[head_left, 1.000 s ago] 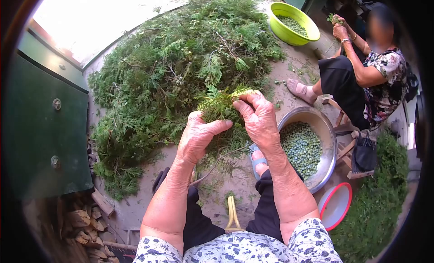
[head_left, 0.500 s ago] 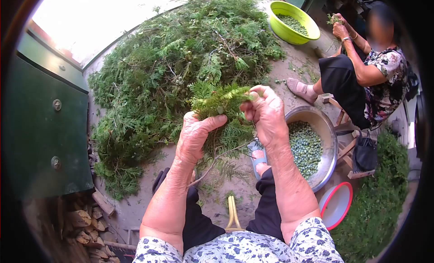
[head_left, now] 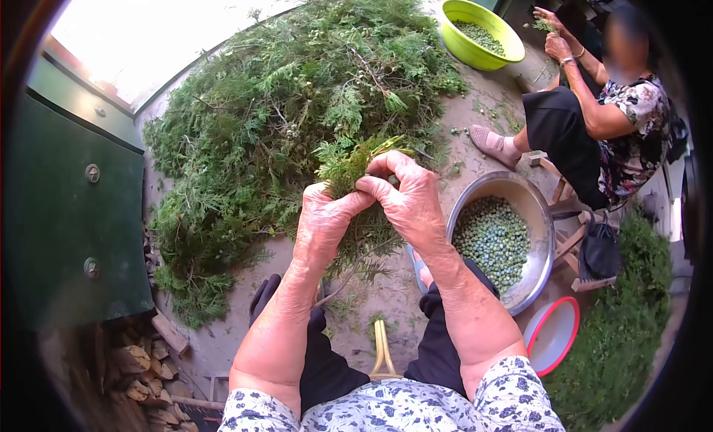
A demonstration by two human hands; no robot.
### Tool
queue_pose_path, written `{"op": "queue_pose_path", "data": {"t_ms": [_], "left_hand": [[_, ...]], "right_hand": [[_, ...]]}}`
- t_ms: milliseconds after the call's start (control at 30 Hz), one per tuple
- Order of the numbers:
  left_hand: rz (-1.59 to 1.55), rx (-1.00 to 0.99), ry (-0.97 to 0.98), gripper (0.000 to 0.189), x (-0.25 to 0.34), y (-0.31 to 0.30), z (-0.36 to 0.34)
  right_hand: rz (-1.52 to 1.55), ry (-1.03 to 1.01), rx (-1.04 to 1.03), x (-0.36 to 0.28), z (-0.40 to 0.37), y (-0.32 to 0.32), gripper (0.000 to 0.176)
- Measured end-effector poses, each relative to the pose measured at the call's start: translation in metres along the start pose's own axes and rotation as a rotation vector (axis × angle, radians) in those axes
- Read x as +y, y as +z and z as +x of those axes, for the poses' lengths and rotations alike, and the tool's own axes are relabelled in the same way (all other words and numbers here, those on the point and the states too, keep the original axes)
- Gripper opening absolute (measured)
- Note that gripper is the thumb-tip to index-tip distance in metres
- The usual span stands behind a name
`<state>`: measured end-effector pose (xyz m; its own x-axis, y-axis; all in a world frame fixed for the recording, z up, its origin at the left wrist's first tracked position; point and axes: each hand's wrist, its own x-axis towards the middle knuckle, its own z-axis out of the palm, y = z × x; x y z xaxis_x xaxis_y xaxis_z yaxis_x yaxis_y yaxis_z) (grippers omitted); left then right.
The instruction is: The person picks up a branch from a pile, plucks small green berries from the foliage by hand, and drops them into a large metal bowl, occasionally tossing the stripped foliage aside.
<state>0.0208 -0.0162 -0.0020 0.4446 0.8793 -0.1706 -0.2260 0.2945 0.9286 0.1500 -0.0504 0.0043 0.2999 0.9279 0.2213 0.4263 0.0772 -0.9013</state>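
My left hand (head_left: 323,220) is closed around a leafy evergreen branch (head_left: 343,165), whose flat green fronds stick up above the thumb and whose thin stem hangs below. My right hand (head_left: 411,202) meets it from the right, thumb and forefinger pinched at the fronds beside the left thumb. Whatever lies between those fingertips is hidden. Right of my right forearm stands a metal basin (head_left: 544,243) with many small round green berries (head_left: 492,239) in it. Beyond both hands a big heap of cut evergreen branches (head_left: 245,142) covers the ground.
A lime-green tub (head_left: 475,55) with berries stands at the far right. Near it a seated person (head_left: 624,120) holds a sprig. A red-rimmed white basin (head_left: 553,335) leans beside more greenery (head_left: 624,335). On the left are a green metal door (head_left: 74,209) and split firewood (head_left: 141,365).
My right hand has moved left and slightly down, from the frond tips to beside my left thumb. My left hand stays nearly still. The seated person's far hand has lifted and opened.
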Motion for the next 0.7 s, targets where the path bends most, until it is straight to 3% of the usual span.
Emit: {"op": "queue_pose_path", "data": {"t_ms": [67, 133, 267, 367, 400, 467, 600, 700], "left_hand": [[0.019, 0.000, -0.002, 0.023, 0.000, -0.003, 0.000], [-0.034, -0.002, -0.025, 0.023, 0.002, -0.005, -0.001], [0.014, 0.030, -0.026, 0.024, 0.006, -0.006, -0.002], [-0.162, 0.105, -0.112, 0.026, 0.012, -0.008, 0.001], [-0.162, 0.104, -0.110, 0.026, 0.014, -0.008, 0.001], [-0.144, 0.108, -0.132, 0.027, 0.016, -0.006, 0.000], [-0.115, 0.076, -0.154, 0.027, 0.013, -0.009, 0.000], [-0.036, -0.003, -0.219, 0.030, 0.017, -0.006, -0.003]], "right_hand": [[0.016, -0.082, 0.021, 0.004, 0.000, 0.002, 0.017], [0.231, 0.150, -0.065, -0.002, -0.001, -0.001, 0.010], [0.392, 0.274, -0.118, -0.004, 0.002, -0.015, 0.011], [1.054, 0.456, -0.125, 0.004, 0.009, -0.028, 0.013], [1.241, 0.473, 0.010, 0.005, 0.009, -0.027, 0.011], [1.333, 0.505, 0.097, 0.004, 0.012, -0.033, 0.010], [1.254, 0.414, 0.084, 0.020, 0.014, -0.043, 0.013], [0.929, 0.322, 0.174, 0.014, 0.018, -0.046, 0.018]]}}
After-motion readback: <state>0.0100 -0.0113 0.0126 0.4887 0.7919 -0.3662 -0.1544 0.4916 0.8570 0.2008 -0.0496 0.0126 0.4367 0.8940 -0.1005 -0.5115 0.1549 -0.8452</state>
